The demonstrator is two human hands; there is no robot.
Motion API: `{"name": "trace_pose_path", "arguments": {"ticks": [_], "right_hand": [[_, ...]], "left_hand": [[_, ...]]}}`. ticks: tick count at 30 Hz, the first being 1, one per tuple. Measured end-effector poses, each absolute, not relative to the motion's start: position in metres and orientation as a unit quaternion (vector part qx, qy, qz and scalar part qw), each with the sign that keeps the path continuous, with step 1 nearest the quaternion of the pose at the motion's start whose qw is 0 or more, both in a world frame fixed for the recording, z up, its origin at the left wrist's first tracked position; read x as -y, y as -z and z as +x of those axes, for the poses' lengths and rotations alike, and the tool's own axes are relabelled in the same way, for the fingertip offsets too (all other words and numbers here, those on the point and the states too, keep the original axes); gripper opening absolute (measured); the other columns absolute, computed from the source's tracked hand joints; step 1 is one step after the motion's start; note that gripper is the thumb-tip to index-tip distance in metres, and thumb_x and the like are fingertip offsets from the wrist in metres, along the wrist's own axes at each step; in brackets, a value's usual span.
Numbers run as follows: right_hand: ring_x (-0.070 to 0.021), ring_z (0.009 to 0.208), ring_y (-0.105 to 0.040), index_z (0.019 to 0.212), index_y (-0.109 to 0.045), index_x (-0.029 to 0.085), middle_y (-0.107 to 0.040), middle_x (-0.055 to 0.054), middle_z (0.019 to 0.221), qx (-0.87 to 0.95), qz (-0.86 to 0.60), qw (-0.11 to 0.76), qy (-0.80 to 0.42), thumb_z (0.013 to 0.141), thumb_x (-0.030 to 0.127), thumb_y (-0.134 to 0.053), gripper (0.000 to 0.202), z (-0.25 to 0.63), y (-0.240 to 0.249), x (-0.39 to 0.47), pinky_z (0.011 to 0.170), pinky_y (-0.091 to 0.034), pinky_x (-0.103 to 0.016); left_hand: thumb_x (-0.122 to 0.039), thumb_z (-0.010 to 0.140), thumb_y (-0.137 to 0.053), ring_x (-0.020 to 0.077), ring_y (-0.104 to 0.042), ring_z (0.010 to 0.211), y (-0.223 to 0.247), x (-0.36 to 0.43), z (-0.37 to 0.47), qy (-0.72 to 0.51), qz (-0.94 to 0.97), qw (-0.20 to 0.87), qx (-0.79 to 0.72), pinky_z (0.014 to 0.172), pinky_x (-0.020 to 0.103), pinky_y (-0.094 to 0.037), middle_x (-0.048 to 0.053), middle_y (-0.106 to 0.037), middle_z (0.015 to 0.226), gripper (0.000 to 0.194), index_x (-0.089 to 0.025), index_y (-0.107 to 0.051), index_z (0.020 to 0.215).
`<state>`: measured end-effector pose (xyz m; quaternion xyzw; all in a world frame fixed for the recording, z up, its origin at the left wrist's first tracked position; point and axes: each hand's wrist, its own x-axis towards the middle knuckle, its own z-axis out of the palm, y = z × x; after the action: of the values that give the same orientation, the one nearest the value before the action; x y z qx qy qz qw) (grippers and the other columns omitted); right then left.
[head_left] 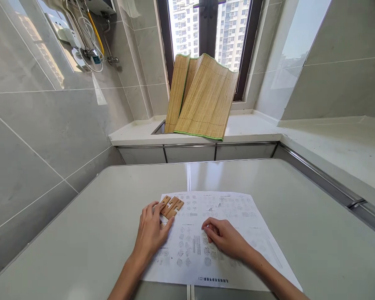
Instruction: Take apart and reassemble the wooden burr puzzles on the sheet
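Observation:
Several flat, notched wooden puzzle pieces (pixel 172 206) lie side by side on a large printed sheet (pixel 237 266), near its upper left. My left hand (pixel 152 230) rests at their left and lower edges, its fingertips on one side and the thumb below, bracketing them. Part of another wooden bit shows under that palm, mostly hidden. To the right, my right hand (pixel 224 236) is over the middle of the sheet with its fingers curled together; whatever they hold, if anything, is out of sight. Small diagrams and text cover the sheet.
The sheet lies on a pale table (pixel 112 208) with a seam down its middle. Behind it, a folded bamboo mat (pixel 206 98) leans on a white ledge (pixel 253 125) before the window. Pipes and cables (pixel 89 41) hang on the left wall. A counter (pixel 340 141) runs along the right.

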<state>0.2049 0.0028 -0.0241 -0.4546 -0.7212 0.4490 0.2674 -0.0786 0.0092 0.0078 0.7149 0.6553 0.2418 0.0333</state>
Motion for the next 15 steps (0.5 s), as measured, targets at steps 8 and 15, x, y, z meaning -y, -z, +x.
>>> {"name": "trace_pose_path", "arguments": {"ticks": [8,15], "right_hand": [[-0.0189,0.063,-0.059,0.098,-0.068,0.022,-0.071,-0.001,0.072,0.719,-0.455,0.252,-0.460,0.104,0.040,-0.047,0.028,0.207,0.025,-0.003,0.063,-0.041,-0.030],[-0.0178,0.060,-0.057,0.095,-0.067,0.023,-0.069,0.000,0.069,0.699,-0.456,0.265,-0.484,0.104,0.040,-0.049,0.027,0.209,0.026,-0.006,0.060,-0.041,-0.029]], "left_hand": [[-0.041,0.083,-0.070,0.0350,-0.057,0.124,-0.007,-0.042,-0.070,-0.176,0.723,0.072,-0.664,0.103,0.047,-0.046,0.013,-0.065,0.132,0.052,-0.022,-0.058,0.130],[-0.042,0.089,-0.063,0.0360,-0.058,0.119,-0.005,-0.048,-0.057,-0.169,0.713,0.072,-0.677,0.101,0.049,-0.045,0.014,-0.066,0.129,0.046,-0.021,-0.055,0.130]]}}
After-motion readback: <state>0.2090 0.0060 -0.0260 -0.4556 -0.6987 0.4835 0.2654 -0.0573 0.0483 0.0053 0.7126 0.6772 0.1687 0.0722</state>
